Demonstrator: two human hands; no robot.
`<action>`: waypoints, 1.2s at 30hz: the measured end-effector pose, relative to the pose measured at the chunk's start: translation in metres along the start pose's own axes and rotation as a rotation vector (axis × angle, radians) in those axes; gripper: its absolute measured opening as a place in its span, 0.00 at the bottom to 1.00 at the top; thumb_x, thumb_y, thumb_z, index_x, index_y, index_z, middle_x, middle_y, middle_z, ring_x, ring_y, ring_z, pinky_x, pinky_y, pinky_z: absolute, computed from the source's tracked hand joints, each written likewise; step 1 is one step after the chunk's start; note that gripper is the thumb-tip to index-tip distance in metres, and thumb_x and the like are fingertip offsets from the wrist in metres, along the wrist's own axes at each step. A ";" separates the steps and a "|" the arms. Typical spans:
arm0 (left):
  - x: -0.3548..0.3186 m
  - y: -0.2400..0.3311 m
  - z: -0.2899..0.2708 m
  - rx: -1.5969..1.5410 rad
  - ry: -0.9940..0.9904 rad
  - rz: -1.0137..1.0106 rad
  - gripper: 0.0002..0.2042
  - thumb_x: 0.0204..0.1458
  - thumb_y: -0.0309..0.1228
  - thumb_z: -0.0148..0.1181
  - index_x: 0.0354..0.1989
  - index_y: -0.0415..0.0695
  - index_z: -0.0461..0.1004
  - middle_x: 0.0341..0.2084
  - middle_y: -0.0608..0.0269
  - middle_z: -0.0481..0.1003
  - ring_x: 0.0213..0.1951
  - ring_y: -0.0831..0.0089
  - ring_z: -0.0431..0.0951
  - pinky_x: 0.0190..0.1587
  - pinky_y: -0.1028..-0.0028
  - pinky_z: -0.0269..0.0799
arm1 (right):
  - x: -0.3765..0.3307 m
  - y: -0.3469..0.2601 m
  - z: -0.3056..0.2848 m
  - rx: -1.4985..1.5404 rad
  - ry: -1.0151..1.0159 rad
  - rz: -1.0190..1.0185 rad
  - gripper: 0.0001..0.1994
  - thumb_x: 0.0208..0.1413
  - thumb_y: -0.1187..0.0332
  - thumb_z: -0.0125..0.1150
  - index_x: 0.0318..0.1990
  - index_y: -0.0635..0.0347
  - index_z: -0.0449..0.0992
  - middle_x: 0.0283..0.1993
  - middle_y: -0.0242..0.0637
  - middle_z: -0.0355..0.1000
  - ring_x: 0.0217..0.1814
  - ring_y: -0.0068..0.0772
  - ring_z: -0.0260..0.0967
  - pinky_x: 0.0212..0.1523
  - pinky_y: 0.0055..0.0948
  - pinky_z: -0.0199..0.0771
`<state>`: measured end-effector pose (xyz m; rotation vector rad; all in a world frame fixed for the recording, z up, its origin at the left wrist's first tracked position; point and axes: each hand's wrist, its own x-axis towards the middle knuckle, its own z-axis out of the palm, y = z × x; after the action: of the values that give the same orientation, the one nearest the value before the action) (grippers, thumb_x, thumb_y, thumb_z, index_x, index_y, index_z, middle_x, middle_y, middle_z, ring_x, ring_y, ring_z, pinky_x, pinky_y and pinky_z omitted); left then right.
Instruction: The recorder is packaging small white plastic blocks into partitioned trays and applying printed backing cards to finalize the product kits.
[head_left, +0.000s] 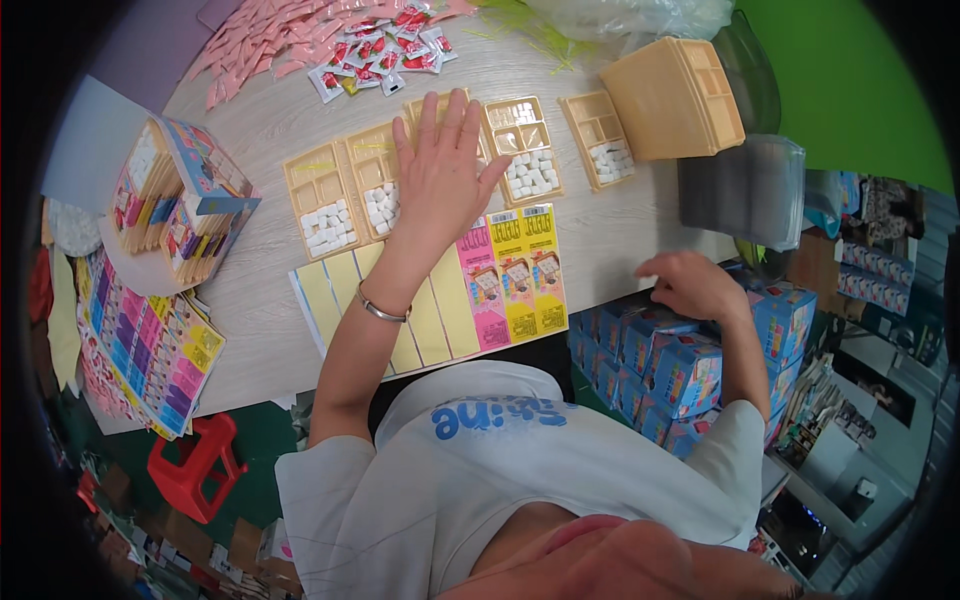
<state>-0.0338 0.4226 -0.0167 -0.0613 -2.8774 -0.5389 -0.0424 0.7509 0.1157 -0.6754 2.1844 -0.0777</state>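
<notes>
My left hand (445,175) lies with fingers outstretched over one of the tan compartment trays (430,104), covering most of it. Whether the fingers press on the tray cannot be made out. Beside it stand more tan trays (318,193), (520,140), their lower compartments holding small white pieces (328,228). Thin yellow strips show in some upper compartments. Below the trays is a sheet of labels (515,290), with printed pink and yellow labels on its right and bare yellow strips on its left. My right hand (695,285) hovers by the table's front edge, fingers loosely bent, nothing visible in it.
A separate filled tray (598,140) sits by a stack of tan trays (660,100). Red-and-white sachets (385,50) and pink packets (265,45) are heaped behind. Clear plastic containers (745,190), blue boxes (685,370), label sheets (150,340) and a red stool (195,465) surround the table.
</notes>
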 end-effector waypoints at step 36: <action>-0.007 0.007 0.014 0.057 0.087 -0.043 0.42 0.58 0.61 0.55 0.71 0.38 0.60 0.73 0.52 0.57 0.75 0.59 0.50 0.73 0.41 0.40 | 0.213 -0.036 -0.059 -0.195 1.075 -0.387 0.03 0.62 0.68 0.56 0.39 0.55 0.74 0.40 0.35 0.74 0.40 0.45 0.76 0.36 0.42 0.77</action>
<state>-0.0296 0.4341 -0.0280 0.0327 -2.8126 -0.4558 -0.1791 0.6052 0.0144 -1.3896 3.0477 -0.5408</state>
